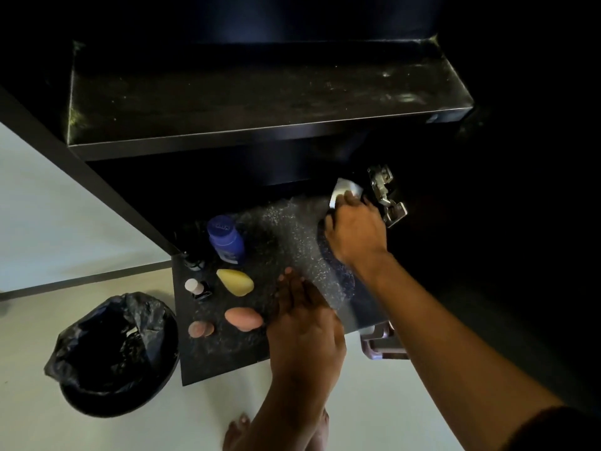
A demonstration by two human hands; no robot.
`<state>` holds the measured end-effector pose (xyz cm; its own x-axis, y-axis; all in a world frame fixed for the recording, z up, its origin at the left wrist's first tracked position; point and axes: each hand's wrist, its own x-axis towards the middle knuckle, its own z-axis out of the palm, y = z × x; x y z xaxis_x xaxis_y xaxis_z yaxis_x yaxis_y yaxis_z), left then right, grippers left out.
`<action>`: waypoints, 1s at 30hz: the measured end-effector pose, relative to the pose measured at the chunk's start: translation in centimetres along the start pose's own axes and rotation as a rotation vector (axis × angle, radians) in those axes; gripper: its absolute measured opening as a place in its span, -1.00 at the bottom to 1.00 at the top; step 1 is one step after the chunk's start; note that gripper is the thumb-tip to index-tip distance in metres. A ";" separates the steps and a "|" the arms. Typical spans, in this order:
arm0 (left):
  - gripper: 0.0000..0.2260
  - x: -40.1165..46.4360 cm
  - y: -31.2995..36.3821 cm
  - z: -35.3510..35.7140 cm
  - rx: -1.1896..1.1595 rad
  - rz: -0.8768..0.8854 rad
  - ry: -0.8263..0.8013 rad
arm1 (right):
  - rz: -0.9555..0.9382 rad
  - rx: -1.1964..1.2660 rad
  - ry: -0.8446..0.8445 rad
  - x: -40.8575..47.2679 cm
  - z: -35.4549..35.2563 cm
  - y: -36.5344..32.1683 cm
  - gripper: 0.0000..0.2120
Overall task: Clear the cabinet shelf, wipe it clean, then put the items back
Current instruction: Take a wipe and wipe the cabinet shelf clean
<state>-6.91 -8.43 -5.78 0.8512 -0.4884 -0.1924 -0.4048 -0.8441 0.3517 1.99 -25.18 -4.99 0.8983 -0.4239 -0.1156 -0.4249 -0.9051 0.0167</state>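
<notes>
A dark upper shelf point(260, 92) of the cabinet is bare and dusty. On the lower shelf point(227, 349) lies a clear bubble-wrap sheet point(286, 236). My left hand point(302, 323) rests flat on its near edge, fingers apart. My right hand point(354, 232) is further back on the right, closed on a white cloth point(344, 190) beside the door hinge point(385, 193). On the left of the lower shelf stand a blue bottle point(226, 239), a small white-capped bottle point(196, 288), a yellow sponge point(235, 282), a pink sponge point(243, 319) and a small brown sponge point(201, 329).
A black bin point(113, 353) lined with a black bag stands on the pale floor to the left. A brown stool edge point(380, 345) shows under my right arm. My bare foot point(235, 431) is at the bottom. The cabinet's left side panel point(81, 164) runs diagonally.
</notes>
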 end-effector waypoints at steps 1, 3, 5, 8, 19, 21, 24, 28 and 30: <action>-0.40 0.0 0.0 0.1 0.008 0.005 0.004 | 0.038 0.016 0.003 1.1 -0.4 -0.3 -0.61; -0.40 0.0 -0.1 0.3 0.024 0.015 0.015 | 0.003 0.067 -0.024 2.3 -0.3 -0.9 -0.55; -0.40 0.0 -0.1 0.3 0.016 0.014 0.009 | -0.162 0.131 -0.046 1.5 -0.2 -1.4 -0.49; -0.39 0.0 -0.1 0.1 0.000 0.003 -0.008 | -0.256 0.066 -0.108 -1.8 -0.1 -1.6 -0.43; -0.43 0.1 -0.4 0.5 0.052 0.033 0.029 | -0.104 -0.020 -0.016 3.0 -0.4 -2.9 -0.32; -0.39 0.0 -0.2 0.5 0.035 0.024 0.029 | -0.256 0.138 -0.030 2.1 0.2 -4.0 -0.49; -0.34 -0.3 -0.1 0.6 0.023 0.002 0.028 | -0.497 0.362 -0.133 0.0 0.9 -5.6 -0.59; -0.30 -0.3 0.0 0.3 -0.018 0.004 0.052 | -0.397 0.219 -0.058 0.1 1.5 -3.5 -0.46; -0.31 -0.2 0.3 0.2 -0.013 0.029 0.074 | -0.209 0.091 -0.010 0.6 1.3 -1.2 -0.38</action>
<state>-7.22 -8.62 -5.85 0.8614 -0.4949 -0.1139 -0.4262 -0.8265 0.3678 2.92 -24.29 -6.40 0.9670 -0.2264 -0.1165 -0.2380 -0.9663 -0.0984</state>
